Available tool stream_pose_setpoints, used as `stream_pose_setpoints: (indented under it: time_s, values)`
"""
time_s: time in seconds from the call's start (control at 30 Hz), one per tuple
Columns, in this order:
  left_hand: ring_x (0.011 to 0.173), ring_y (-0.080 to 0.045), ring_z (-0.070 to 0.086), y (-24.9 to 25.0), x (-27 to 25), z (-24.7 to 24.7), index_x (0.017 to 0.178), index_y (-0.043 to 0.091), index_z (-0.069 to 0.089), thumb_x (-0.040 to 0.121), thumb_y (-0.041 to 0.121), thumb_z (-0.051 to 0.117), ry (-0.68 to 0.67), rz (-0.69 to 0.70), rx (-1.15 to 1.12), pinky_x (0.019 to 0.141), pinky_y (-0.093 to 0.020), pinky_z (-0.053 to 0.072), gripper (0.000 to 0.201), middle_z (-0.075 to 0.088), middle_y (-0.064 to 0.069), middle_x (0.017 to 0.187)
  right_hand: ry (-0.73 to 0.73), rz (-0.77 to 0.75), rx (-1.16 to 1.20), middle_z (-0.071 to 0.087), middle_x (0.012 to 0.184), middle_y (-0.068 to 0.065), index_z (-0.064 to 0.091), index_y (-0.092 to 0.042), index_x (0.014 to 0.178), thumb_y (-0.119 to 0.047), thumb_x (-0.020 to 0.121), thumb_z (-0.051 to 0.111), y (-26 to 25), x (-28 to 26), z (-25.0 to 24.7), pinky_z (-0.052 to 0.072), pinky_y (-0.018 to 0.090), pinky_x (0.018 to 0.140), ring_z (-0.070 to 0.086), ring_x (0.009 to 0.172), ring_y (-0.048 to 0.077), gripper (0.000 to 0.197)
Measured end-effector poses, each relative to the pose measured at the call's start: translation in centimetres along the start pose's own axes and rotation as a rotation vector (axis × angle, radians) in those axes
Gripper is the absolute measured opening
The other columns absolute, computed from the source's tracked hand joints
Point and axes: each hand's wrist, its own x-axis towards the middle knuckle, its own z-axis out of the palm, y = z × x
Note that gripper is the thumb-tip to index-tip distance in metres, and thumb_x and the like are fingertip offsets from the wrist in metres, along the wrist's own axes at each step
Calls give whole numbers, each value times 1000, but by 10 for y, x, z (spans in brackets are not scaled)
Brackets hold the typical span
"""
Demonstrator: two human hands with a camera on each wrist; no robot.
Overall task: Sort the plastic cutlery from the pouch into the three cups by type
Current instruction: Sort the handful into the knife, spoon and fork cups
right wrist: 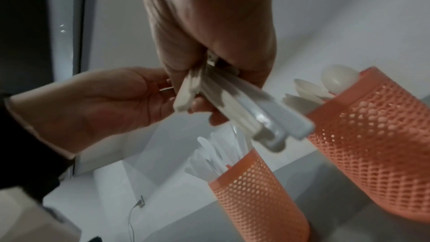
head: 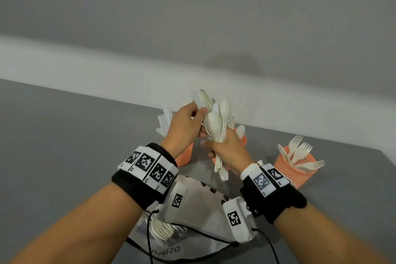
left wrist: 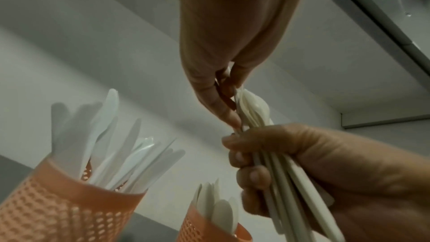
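Note:
My right hand [head: 216, 148] grips a bundle of white plastic cutlery [head: 216, 120] by its handles, spoon bowls and knife blades pointing up. My left hand [head: 198, 119] pinches the heads at the top of that bundle; which piece it has, I cannot tell. The left wrist view shows its fingertips [left wrist: 232, 119] on the bundle [left wrist: 253, 109] just above the right hand [left wrist: 302, 168]. Three orange mesh cups stand behind: knives [head: 184, 157] on the left, spoons [head: 242, 138] in the middle, forks [head: 297, 169] on the right. The pouch [head: 199, 233] lies under my wrists with forks [head: 165, 230] inside.
The cups stand near the far edge of the grey table [head: 64, 146], close to a pale wall [head: 128, 66]. Black drawstrings [head: 214, 237] trail across the pouch. The table's right edge [head: 387, 157] is near the fork cup.

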Motion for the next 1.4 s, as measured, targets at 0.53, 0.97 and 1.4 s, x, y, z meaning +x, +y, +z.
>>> stream_pose_setpoints:
  time_s: [0.53,0.97,1.4]
  values:
    - [37,-4,38,13,4,-11,86,14,46,99,19,41,35,10,-85,44,-24,39,15,38,0,62,-138,209,779,43,48,-1,41,-12,65,-14,89,46,24,13,-31,39,21,44,40,41,11,25]
    - [32,-3,25,-10,-19,5,96,4,58,97,18,47,-637,-606,-192,31,-13,25,18,66,-7,78,-56,219,838,50,65,-1,54,-14,65,-31,76,64,14,17,-43,37,30,64,46,62,14,22]
    - [28,-2,27,1,-17,-7,75,0,54,95,11,46,-640,-504,-159,32,-12,24,25,38,7,32,16,207,976,60,70,5,56,-9,79,-17,74,64,2,17,-44,57,27,66,61,70,18,12]
